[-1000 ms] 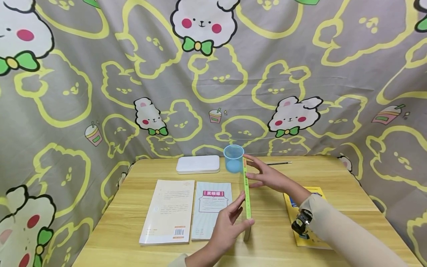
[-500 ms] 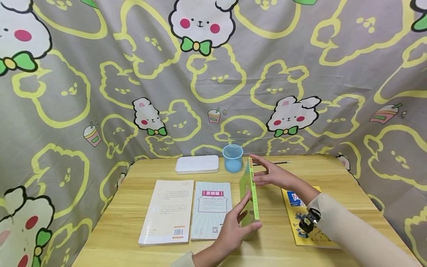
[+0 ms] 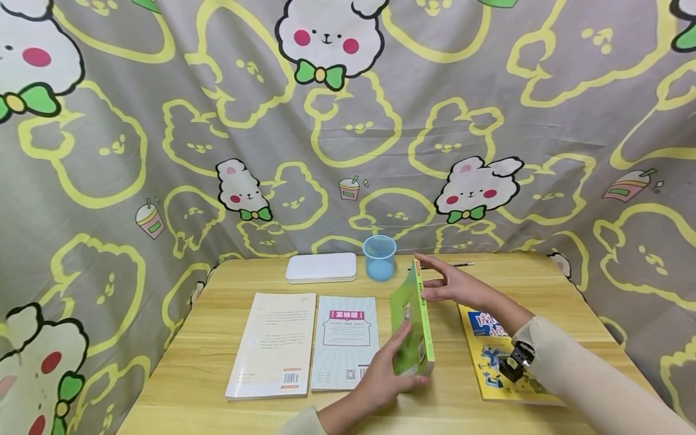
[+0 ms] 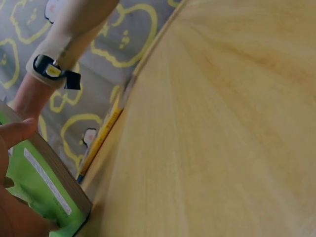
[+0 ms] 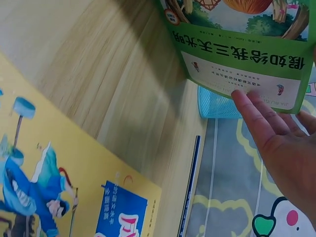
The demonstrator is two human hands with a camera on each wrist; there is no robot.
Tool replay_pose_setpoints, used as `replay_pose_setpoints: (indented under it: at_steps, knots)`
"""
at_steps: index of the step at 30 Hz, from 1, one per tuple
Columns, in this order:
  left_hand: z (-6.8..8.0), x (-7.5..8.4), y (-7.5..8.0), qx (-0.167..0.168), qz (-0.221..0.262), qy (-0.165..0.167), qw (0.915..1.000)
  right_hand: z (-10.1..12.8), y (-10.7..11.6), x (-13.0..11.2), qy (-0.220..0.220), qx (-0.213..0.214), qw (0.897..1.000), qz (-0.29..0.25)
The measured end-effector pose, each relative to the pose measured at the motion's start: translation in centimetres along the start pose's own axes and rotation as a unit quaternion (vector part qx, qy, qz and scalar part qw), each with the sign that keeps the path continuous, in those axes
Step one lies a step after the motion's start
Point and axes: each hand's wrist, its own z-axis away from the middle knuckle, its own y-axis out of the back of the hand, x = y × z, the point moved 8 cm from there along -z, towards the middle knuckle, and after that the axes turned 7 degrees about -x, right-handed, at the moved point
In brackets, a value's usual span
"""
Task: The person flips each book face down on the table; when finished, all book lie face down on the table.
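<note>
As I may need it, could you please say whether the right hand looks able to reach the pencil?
Probably yes: the pencil lies uncovered just beyond the right hand, though its fingers touch the green book.

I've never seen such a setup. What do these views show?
No machine here: a person works bare-handed. The wide view comes from a camera on the head, and the two close views from cameras on the left and right wrists. The left hand holds a green book tilted, and the right hand touches it. On the wooden table lie a cream book, a pale blue book, a yellow book, a white case and a dark pencil; a blue cup stands beside the case.
</note>
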Motion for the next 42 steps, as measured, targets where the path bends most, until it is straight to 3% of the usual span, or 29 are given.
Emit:
replay_pose_setpoints:
  at_steps: [22,30,35,42]
  knots:
    - [-0.4,-1.1,-1.5,-0.029,-0.106,0.049,0.9928,2.4,1.5,1.5,-0.012,-0.004,0.999,0.050]
    - [-0.3,-1.0,-1.7,-0.058,-0.132,0.056,0.9880,2.8,1.6,2.1,-0.014,-0.005,0.999,0.050]
    - [-0.3,-0.8,-1.9,-0.076,-0.194,0.047,0.9768,3.3,1.7,2.5,-0.012,-0.005,0.998,0.061]
    - [-0.2,-0.3,-2.3,-0.096,-0.291,0.033,0.9512,4.0,1.7,3.0,-0.003,-0.007,0.995,0.097]
